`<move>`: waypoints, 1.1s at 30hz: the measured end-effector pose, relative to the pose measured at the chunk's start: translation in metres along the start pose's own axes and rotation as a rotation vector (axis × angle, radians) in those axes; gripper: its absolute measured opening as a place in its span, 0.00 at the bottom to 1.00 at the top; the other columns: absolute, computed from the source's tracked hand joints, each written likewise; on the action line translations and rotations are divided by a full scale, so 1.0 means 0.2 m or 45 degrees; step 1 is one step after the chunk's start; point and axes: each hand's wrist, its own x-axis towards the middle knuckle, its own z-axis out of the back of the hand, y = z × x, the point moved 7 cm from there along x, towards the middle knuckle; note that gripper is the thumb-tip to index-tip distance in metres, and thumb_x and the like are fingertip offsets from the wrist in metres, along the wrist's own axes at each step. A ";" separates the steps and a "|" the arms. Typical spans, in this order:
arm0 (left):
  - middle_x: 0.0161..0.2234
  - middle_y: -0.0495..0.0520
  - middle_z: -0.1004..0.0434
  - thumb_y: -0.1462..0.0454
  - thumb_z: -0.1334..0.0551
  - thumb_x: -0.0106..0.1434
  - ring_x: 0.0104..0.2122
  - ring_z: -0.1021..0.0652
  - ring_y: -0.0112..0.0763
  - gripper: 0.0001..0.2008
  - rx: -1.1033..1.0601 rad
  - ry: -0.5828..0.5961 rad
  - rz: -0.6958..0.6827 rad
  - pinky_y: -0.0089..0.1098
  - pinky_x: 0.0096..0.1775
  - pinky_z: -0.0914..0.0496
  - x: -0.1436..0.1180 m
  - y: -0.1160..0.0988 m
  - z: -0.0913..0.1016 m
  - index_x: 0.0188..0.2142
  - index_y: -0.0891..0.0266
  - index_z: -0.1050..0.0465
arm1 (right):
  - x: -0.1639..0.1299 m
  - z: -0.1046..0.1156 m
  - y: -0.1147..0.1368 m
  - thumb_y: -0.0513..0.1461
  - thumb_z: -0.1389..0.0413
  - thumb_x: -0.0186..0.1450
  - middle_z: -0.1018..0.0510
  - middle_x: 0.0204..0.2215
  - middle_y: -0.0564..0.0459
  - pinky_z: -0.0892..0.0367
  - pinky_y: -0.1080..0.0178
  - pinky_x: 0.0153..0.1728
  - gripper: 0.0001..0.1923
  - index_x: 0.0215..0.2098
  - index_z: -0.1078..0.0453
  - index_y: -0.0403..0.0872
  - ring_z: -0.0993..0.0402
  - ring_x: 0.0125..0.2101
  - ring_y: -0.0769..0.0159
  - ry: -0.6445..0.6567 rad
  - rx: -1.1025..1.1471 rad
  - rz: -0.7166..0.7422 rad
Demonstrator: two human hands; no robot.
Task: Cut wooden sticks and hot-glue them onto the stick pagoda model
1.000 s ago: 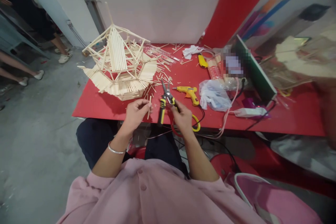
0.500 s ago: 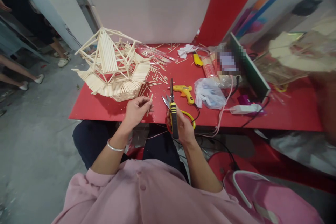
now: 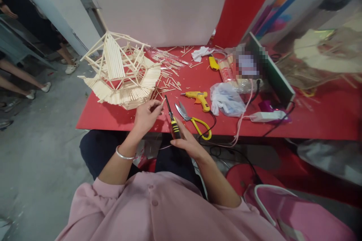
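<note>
My left hand (image 3: pixel 147 116) is closed, pinching a short thin wooden stick (image 3: pixel 163 102) between thumb and fingertips. Wrapped around the yellow-and-black handle of a pair of pliers (image 3: pixel 174 127) is my right hand (image 3: pixel 185 141). Seen edge-on, the pliers' dark narrow jaws point up and left, close beside the stick; whether they touch it I cannot tell. Beyond my left hand stands a roofed model building (image 3: pixel 121 79) made of pale wooden sticks. Scissors (image 3: pixel 195 117) with yellow handles lie just right of the pliers, below a yellow glue gun (image 3: pixel 197 98).
Loose stick pieces (image 3: pixel 171 83) litter the red table (image 3: pixel 96 120) beside the model. Farther right are a crumpled plastic bag (image 3: pixel 227 99), a white power strip (image 3: pixel 267 116) with cables, and a green upright board (image 3: pixel 273 69). Other people's legs (image 3: pixel 19 77) show at left.
My right hand has moved left with the pliers, and their jaws now tilt toward the stick in my left hand. The scissors on the table are now uncovered. My left hand barely moved.
</note>
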 end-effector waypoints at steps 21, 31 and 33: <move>0.28 0.51 0.21 0.63 0.37 0.59 0.28 0.23 0.30 0.06 -0.033 0.016 -0.032 0.30 0.33 0.29 -0.05 -0.04 -0.02 0.32 0.60 0.21 | -0.03 0.06 0.08 0.37 0.45 0.51 0.27 0.53 0.48 0.35 0.54 0.52 0.45 0.67 0.50 0.48 0.29 0.50 0.56 -0.033 -0.239 -0.045; 0.30 0.52 0.22 0.65 0.40 0.62 0.32 0.24 0.33 0.08 0.092 0.032 -0.286 0.32 0.38 0.30 -0.07 -0.13 -0.02 0.34 0.58 0.20 | -0.03 0.04 0.12 0.41 0.40 0.53 0.34 0.59 0.44 0.37 0.52 0.55 0.45 0.66 0.49 0.48 0.35 0.57 0.53 0.004 -0.151 0.017; 0.29 0.53 0.23 0.65 0.41 0.63 0.30 0.25 0.32 0.09 0.112 0.061 -0.317 0.32 0.36 0.31 -0.07 -0.13 -0.02 0.34 0.59 0.21 | -0.03 0.03 0.12 0.44 0.38 0.54 0.35 0.61 0.44 0.37 0.53 0.56 0.46 0.67 0.50 0.50 0.35 0.58 0.54 0.015 -0.117 0.045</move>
